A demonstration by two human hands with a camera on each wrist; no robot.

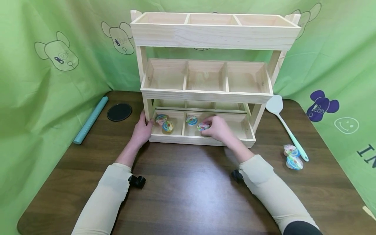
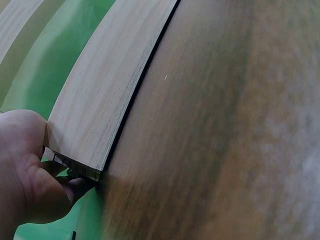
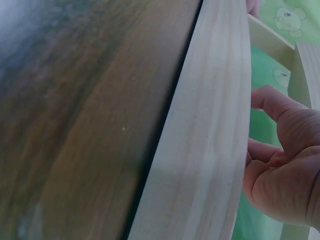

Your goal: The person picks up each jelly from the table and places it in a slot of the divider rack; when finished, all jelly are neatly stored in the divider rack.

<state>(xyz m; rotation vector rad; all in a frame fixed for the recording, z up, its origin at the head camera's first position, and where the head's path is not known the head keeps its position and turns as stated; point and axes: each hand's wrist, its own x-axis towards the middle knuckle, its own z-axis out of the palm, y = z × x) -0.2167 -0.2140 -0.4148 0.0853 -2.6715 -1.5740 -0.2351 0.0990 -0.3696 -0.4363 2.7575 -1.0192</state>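
Note:
A three-tier wooden rack [image 1: 202, 141] stands on the table, each tier divided into compartments. My left hand [image 1: 142, 131] grips the left end of its bottom tier, thumb at the rim and fingers along the outer side [image 2: 30, 175]. In the bottom middle compartment my right hand [image 1: 218, 130] pinches a small jelly cup [image 1: 202, 126] with a printed lid. The tier's front board [image 3: 205, 120] hides that cup in the right wrist view. Left of it sits another jelly cup [image 1: 191, 120]. Two more, a pinkish cup [image 1: 161, 119] and a yellow cup [image 1: 168, 126], touch in the bottom left compartment.
On the right lie a pale spatula [image 1: 286, 125] and two jelly cups [image 1: 294, 162] beside its handle. A black disc [image 1: 119, 112] and a light-blue roll [image 1: 91, 120] lie at the left. Green printed cloth [image 1: 88, 75] hangs behind the table.

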